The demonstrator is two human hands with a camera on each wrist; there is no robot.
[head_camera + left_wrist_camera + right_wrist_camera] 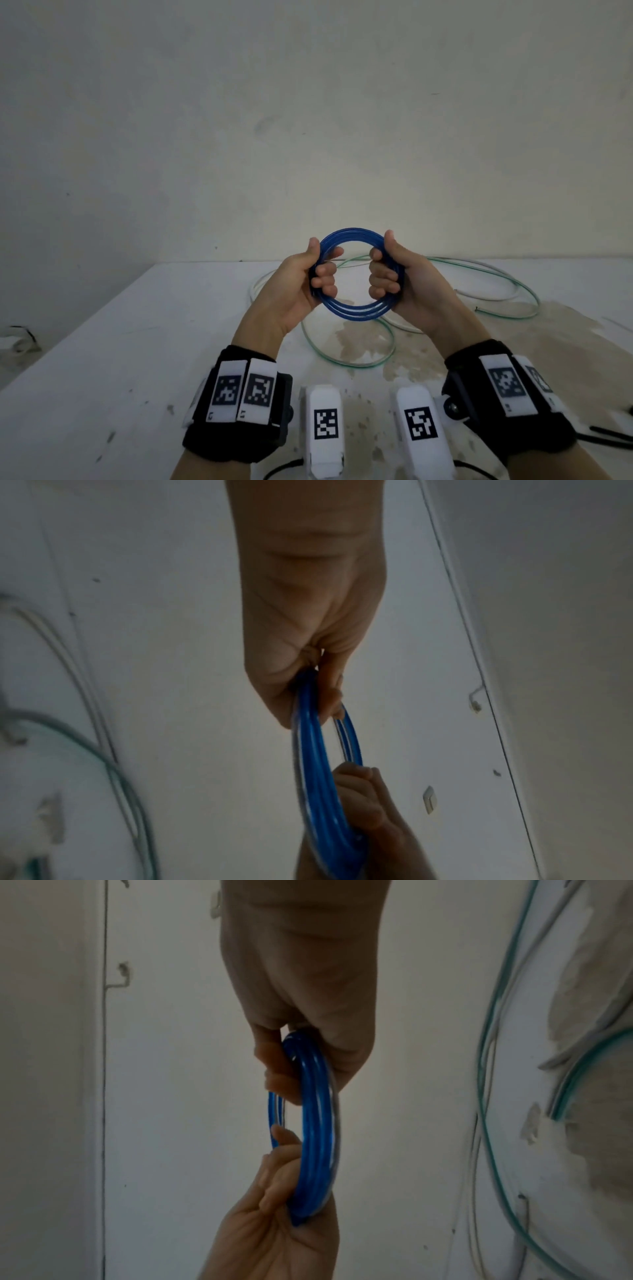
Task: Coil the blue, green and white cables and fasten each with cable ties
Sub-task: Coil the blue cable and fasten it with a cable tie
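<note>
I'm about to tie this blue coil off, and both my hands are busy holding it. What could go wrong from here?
1. No tie shows on the blue coil; if the left hand or right hand lets go to fetch one, the loops may spring apart.
2. Set down, it could tangle with the green cable underneath.

Dim, soft, even light fills the head view, while both wrist views are darker, backlit, grainy and edge-blurred.
</note>
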